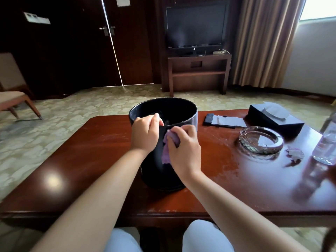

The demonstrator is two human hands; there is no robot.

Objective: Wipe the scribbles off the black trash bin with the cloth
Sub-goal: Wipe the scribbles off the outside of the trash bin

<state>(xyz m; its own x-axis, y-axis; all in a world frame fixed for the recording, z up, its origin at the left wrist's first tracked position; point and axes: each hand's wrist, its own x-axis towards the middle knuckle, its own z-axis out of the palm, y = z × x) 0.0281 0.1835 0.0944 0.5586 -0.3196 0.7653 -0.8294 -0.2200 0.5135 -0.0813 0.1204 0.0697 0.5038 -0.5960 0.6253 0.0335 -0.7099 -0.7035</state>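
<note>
The black trash bin [160, 171] stands upright on the reddish wooden table [87, 148], near its middle. My left hand [145, 133] grips the bin's near rim, fingers curled over the edge. My right hand [183, 148] holds a purple cloth [166, 153] pressed against the bin's near outer wall, just below the rim. No scribbles show on the wall; my hands and the cloth cover part of it.
To the right on the table lie a glass ashtray [260, 140], a black tissue box [274, 119], a dark remote with papers [209, 120], a crumpled purple scrap [295, 153] and a clear water bottle [327, 142]. A TV stand stands beyond; a chair is at far left.
</note>
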